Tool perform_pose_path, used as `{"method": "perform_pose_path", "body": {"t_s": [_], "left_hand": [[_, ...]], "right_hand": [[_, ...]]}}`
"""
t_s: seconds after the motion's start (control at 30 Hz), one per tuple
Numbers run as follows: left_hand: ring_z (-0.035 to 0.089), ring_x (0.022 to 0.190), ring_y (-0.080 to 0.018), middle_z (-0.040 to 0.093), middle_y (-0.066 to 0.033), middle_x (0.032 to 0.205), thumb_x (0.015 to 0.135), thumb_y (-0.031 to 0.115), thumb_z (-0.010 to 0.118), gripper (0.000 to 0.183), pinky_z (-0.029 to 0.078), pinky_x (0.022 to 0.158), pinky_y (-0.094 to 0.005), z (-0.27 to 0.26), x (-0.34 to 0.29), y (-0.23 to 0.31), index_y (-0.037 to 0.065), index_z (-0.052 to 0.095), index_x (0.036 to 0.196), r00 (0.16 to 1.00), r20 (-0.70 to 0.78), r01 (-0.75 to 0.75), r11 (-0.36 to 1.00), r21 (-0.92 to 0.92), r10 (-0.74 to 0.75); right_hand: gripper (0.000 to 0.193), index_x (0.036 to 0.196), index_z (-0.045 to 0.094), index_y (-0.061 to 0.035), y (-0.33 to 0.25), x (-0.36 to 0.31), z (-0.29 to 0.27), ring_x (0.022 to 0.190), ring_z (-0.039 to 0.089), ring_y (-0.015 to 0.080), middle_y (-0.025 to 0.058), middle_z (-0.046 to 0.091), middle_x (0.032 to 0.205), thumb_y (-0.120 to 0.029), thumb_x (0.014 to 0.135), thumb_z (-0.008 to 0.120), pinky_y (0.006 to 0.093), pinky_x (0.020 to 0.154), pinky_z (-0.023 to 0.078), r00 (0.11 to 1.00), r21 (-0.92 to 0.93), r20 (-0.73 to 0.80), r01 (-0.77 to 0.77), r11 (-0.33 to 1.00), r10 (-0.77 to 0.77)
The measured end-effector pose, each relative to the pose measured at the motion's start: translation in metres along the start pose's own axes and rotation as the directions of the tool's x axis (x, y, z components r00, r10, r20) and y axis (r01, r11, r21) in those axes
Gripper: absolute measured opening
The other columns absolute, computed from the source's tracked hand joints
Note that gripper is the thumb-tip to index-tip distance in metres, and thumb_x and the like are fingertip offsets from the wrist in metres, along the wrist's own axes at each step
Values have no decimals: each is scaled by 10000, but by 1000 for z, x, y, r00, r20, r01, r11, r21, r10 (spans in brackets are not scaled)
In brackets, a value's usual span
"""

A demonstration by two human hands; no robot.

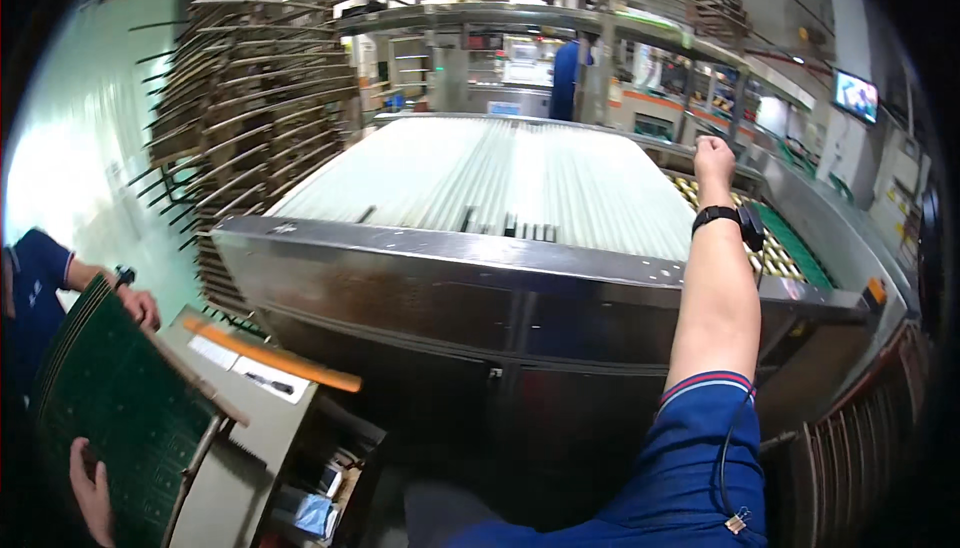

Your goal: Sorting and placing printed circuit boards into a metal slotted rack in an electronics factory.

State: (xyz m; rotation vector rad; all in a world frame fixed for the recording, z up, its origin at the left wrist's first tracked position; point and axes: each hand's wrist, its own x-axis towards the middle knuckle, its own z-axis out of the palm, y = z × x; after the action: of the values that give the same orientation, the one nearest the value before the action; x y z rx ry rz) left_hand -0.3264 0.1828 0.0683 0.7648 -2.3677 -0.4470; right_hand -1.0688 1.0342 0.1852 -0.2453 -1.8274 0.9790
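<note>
Green panel [130, 398] tilted at lower left, in front of left hand [90, 493], far from right hand [714, 160]. Left: thumb apart from fingers, against panel face; cannot tell if gripping. Right: curled into fist, raised beyond roller machine's [450, 258] near edge. Co-worker's hand [140, 308] beside panel's upper edge. White sheets [213, 353], blue label [505, 108]: writing unreadable.

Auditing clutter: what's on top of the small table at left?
On the table: an orange strip, white sheets and a dark pen-like item. The large green board hides part of the top; anything behind it can't be seen.
</note>
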Motion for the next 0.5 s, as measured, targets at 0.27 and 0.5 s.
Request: {"method": "perform_pose_path", "body": {"t_s": [0.27,0.5], "left_hand": [[471,1312,-277,493,-174,1376,860,-87,520,552,345,1106,-362,55,23,-14,-37,431,1402,989,134,62,997,-51,-55],[590,1086,-260,642,-172,1136,973,243,605,351,460,947,-373,67,3,2,22,574,1243,810,478,164,913,373,-340]], "right_hand": [[315,958,733,-122,30,42,-71,992,662,375,172,712,1008,-370,885,552,453,863,515,992,-212,-70,86,974,-103],[243,1047,659,-78,92,41,-84,597,539,111,43,614,784,-254,881,643,316,430,368,785,-154,507,-324,934,356]]}}
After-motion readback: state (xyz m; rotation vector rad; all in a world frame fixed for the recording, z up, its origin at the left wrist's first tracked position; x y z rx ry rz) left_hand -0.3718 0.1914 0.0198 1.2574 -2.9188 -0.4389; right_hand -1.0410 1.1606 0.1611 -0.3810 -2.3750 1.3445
